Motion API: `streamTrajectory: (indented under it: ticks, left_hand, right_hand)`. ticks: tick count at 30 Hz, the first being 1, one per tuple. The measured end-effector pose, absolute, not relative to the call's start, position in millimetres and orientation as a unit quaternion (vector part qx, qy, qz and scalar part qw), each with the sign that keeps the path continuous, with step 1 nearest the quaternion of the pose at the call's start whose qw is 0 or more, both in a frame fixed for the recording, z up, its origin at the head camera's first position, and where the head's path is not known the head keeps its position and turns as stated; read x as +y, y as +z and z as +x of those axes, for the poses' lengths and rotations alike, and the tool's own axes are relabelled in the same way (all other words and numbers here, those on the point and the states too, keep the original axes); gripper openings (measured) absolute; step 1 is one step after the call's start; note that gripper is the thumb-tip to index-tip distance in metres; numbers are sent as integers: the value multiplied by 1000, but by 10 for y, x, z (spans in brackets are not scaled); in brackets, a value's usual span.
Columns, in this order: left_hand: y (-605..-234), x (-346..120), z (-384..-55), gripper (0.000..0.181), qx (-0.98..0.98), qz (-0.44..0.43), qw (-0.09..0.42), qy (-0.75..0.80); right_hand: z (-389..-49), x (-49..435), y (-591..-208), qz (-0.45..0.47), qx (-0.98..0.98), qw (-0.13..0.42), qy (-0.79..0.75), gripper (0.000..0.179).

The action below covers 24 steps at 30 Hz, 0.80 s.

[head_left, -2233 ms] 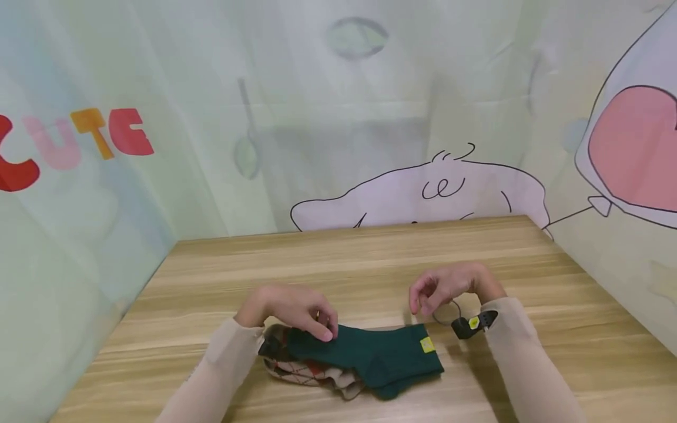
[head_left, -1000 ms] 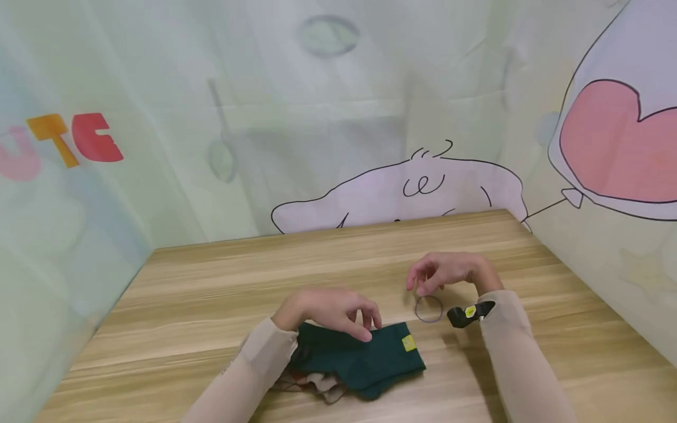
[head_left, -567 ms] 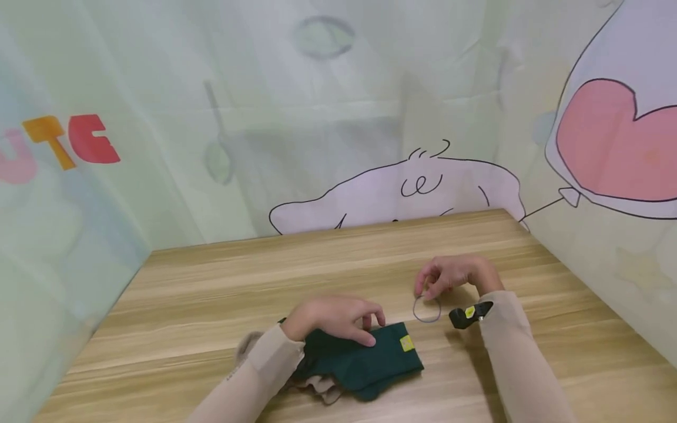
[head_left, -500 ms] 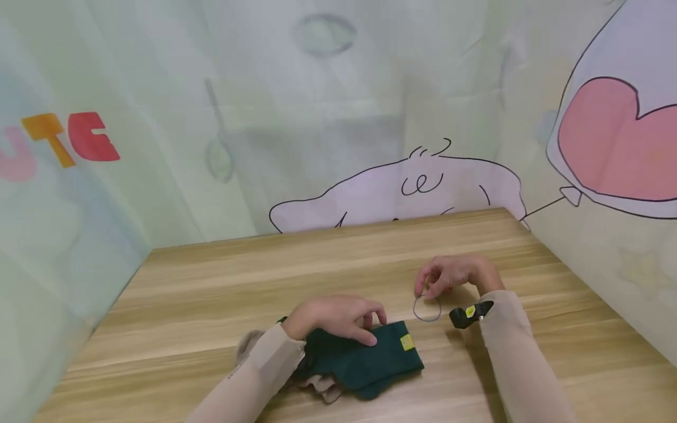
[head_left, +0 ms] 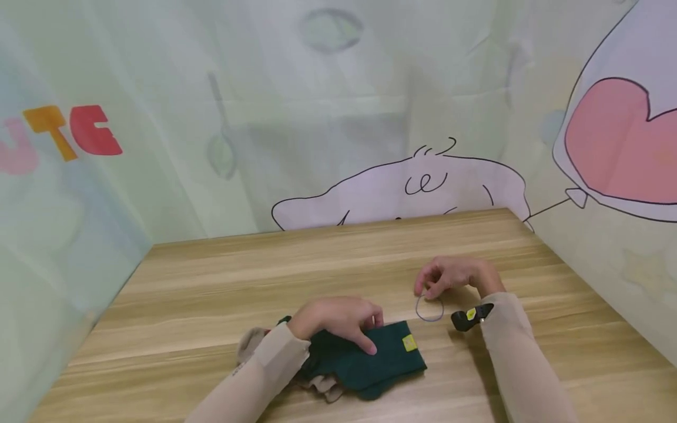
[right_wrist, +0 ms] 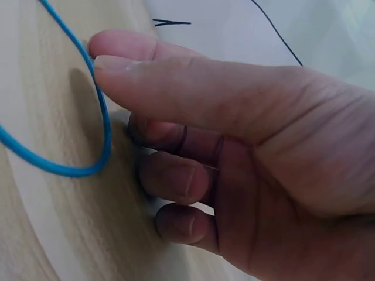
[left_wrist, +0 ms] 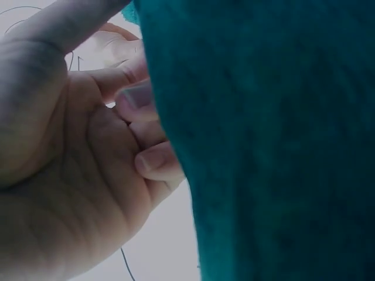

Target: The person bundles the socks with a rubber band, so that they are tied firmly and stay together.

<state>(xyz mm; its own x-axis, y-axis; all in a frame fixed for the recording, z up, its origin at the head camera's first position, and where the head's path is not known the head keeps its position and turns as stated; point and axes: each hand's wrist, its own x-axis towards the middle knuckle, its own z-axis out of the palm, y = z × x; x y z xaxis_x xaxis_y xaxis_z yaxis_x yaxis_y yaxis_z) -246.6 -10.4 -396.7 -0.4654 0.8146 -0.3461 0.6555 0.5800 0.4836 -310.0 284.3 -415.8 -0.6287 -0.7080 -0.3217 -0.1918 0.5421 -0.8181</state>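
Observation:
A dark green sock (head_left: 383,367) with a small yellow label lies across other socks (head_left: 325,388), beige with some red, which the sleeve and the green sock partly cover. At its far edge my left hand (head_left: 344,320) grips the green sock, thumb on top and fingers curled at the edge. In the left wrist view the green cloth (left_wrist: 269,146) hides part of those fingertips. My right hand (head_left: 449,277), behind and right of the sock, pinches a thin blue rubber band (right_wrist: 105,134) between thumb and index finger. The band hangs as a loop, beside the sock's cuff.
The wooden table (head_left: 254,276) runs back to a printed curtain (head_left: 328,106) along its far and side edges. A black wrist device (head_left: 468,317) is strapped at my right sleeve.
My left hand has moved right along the green sock, and its thumb now presses nearer the cuff. My right fingers have come down and taken hold of the rubber band.

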Motion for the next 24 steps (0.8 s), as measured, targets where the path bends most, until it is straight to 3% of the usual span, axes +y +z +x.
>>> streamTrajectory:
  ticks: [24]
  left_hand:
    - [-3981,-96,-2469,18,835,477,245,122]
  right_hand:
    - [-3035,2718,-4116,-247,868,295,-313,6]
